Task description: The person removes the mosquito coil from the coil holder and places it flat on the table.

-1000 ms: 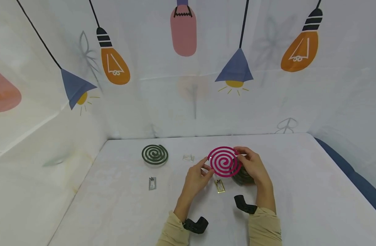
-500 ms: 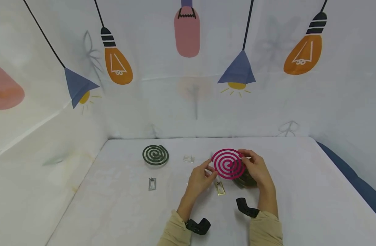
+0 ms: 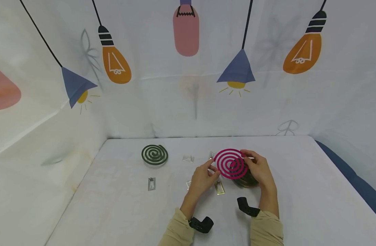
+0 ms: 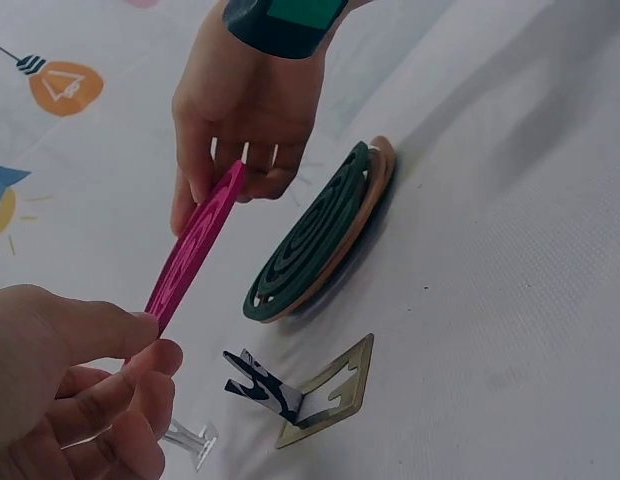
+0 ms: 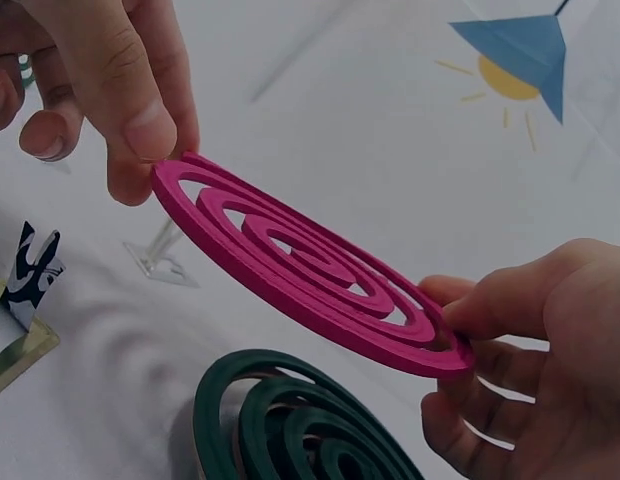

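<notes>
A pink mosquito coil (image 5: 290, 308) is held in the air between both hands, tilted. My left hand (image 3: 203, 179) pinches its left edge between thumb and fingers. At the opposite edge, my right hand (image 3: 260, 169) grips it with thumb and fingertips, the other fingers curled loosely below. Beneath the pink coil lies a stack of mosquito coils (image 3: 249, 181), a green one over a brown one, partly hidden in the head view. A gold-coloured metal coil stand (image 3: 219, 188) lies just in front of the stack, its patterned prong bent up in the left wrist view.
Another green coil (image 3: 155, 154) lies at the back left of the white table (image 3: 114, 212). A silver stand (image 3: 151, 183) is in front of it. Pale stands lie at the back (image 3: 188, 158) and beside the left wrist. A printed white curtain (image 3: 163, 106) closes the back.
Both hands have carried the pink coil slightly right and nearer, further over the stack. Pale stands behind the coil and beside the left hand have come into view. The grips look unchanged.
</notes>
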Motion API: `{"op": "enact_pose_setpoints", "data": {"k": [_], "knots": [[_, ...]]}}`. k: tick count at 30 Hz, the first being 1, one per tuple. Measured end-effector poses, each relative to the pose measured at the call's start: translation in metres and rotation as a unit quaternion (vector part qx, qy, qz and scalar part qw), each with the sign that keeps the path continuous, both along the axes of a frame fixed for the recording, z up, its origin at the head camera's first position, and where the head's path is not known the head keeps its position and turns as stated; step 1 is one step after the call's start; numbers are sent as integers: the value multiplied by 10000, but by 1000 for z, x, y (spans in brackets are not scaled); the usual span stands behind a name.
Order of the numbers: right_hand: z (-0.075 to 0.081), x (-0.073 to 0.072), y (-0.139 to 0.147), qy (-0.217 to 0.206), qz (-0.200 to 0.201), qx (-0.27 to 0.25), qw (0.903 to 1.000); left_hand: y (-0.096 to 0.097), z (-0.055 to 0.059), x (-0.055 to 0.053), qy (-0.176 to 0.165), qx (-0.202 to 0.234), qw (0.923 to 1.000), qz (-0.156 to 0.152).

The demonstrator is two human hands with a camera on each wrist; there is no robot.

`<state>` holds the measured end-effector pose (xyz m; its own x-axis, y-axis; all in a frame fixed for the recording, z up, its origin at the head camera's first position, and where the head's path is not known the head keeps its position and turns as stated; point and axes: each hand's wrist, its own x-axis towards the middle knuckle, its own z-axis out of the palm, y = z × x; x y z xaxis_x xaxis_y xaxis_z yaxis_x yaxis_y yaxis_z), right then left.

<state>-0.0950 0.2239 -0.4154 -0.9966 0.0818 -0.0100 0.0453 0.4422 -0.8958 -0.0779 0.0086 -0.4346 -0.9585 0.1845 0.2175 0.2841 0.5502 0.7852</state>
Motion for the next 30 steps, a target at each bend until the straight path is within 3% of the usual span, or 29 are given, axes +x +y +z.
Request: {"op": "enact_pose_setpoints", "data": {"k": [17,30], "knots": [[-1,0,8,-55,-309,-71,9995,16,-1,-5,-172,-43,9998,-129],[-5,3,12,-30,-460,250,9986,26,-5,-6,-336,-160,9990,-238]]}}
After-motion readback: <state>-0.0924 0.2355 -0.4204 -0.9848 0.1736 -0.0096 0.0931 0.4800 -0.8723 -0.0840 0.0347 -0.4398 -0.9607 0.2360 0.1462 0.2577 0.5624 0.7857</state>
